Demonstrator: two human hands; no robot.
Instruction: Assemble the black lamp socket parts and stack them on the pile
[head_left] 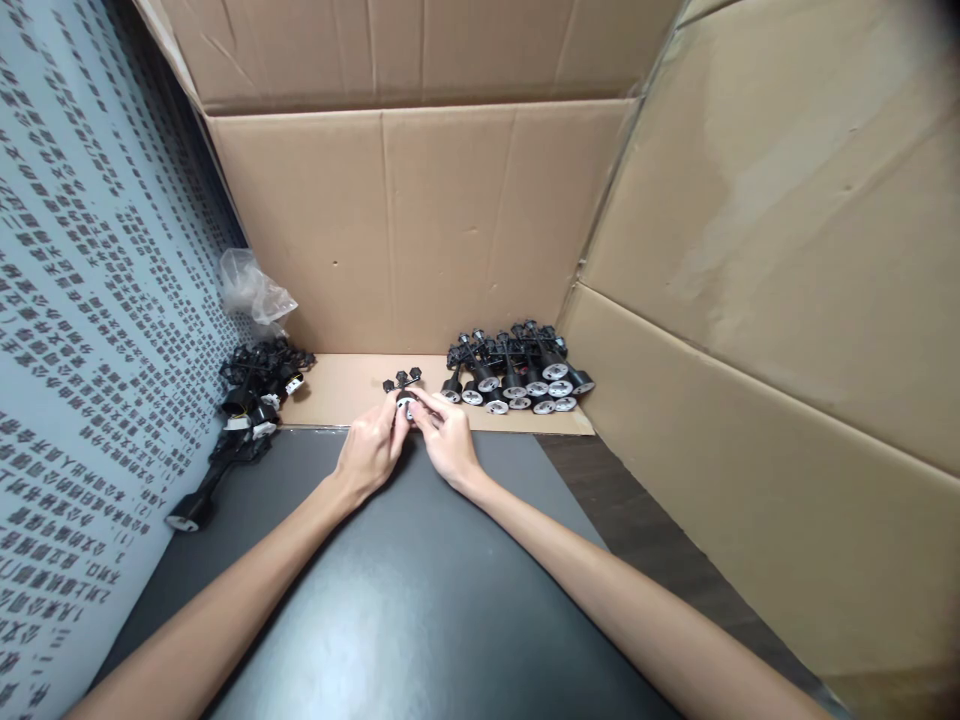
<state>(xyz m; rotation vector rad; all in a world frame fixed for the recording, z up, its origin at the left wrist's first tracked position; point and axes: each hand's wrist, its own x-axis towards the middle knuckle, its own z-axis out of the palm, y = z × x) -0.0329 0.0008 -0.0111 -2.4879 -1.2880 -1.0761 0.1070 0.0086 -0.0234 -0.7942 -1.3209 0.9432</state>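
"Black, with a white round end: is that the piece (406, 403) between the person's fingers?"

"Yes, at the near edge of a flat cardboard strip (345, 400). The white end faces the viewer, and three small dark heads show beyond it. I cannot tell whether it touches the strip."

"How does the left hand (370, 446) stand?"

"Pinching the piece from its left side, thumb and fingers drawn together at the white end."

"And the right hand (448, 440)?"

"Pinching the same piece from the other side, its fingertips close to the left hand's."

"What lies just beyond the right hand?"

"A stacked group of similar black pieces (514, 380), most with their white ends facing the viewer."

"Anything on the left?"

"A tangled heap of black parts (259, 385), with a clear plastic bag (253, 290) above it. Nearer the viewer, one longer black piece (193, 510) lies tilted beside the printed sheet (90, 260)."

"And under the forearms?"

"A dark grey mat (360, 620). To its right, a strip of wood-grained desk (619, 490) shows beside the cardboard wall (787, 260)."
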